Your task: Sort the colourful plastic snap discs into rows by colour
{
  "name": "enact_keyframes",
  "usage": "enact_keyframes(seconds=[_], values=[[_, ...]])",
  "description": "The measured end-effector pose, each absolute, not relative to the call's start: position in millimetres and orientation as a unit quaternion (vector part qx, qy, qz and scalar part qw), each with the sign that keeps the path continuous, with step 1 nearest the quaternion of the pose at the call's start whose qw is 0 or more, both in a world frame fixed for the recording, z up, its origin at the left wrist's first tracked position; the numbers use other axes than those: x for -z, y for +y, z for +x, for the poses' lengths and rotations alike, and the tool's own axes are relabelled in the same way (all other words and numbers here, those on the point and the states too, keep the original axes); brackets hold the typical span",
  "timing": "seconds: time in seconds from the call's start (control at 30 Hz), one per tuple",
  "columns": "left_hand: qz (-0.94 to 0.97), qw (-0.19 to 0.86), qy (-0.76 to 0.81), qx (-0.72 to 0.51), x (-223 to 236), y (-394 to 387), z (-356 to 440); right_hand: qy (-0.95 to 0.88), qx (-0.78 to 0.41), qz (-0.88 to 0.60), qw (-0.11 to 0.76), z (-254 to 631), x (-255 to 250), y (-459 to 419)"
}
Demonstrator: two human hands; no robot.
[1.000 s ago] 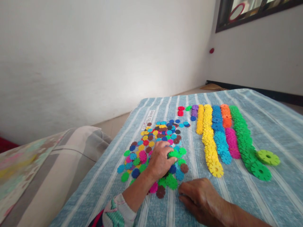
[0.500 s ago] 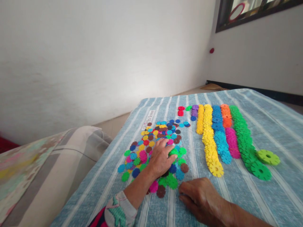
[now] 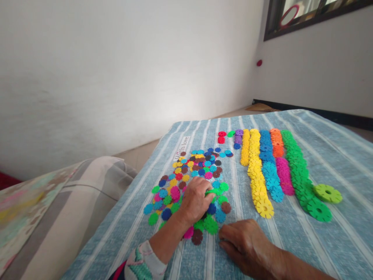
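My left hand (image 3: 196, 200) is over a mixed pile of notched plastic discs (image 3: 175, 193) and pinches a green disc (image 3: 215, 191) between thumb and fingers. Part of the pile is hidden beneath it. Closer to me and to the right, my right hand (image 3: 250, 243) rests on the cloth with its fingers curled together; whatever it may hold is out of sight. Overlapping discs form long rows to the right: a yellow row (image 3: 256, 167), a blue row (image 3: 271, 175), an orange and pink row (image 3: 282, 171) and a green row (image 3: 298, 175).
A striped blue cloth (image 3: 340, 163) covers the table. Red discs (image 3: 222, 137) and a short purple stack (image 3: 239, 136) lie toward the far edge. A light green disc (image 3: 328, 193) overlaps the green row's near end. Grey-striped fabric (image 3: 84, 198) is at left, beside the white wall (image 3: 116, 70).
The fingers of my left hand have closed from a spread pose and now grip a green disc, tilted up from the pile. My right hand stays in place.
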State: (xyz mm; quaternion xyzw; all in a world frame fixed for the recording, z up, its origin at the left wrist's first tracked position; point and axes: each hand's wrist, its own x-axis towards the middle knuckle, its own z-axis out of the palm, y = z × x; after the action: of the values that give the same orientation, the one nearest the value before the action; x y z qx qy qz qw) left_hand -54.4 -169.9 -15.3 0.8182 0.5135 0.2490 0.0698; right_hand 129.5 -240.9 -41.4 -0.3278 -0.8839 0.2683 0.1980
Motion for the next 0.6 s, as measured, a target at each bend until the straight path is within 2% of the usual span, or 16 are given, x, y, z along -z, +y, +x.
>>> enact_keyframes(seconds=[0.6], values=[[0.886, 0.091, 0.440, -0.114, -1.1, -153.2, -0.5, -0.894, -0.246, -0.321, 0.193, 127.9, 43.1, -238.5]])
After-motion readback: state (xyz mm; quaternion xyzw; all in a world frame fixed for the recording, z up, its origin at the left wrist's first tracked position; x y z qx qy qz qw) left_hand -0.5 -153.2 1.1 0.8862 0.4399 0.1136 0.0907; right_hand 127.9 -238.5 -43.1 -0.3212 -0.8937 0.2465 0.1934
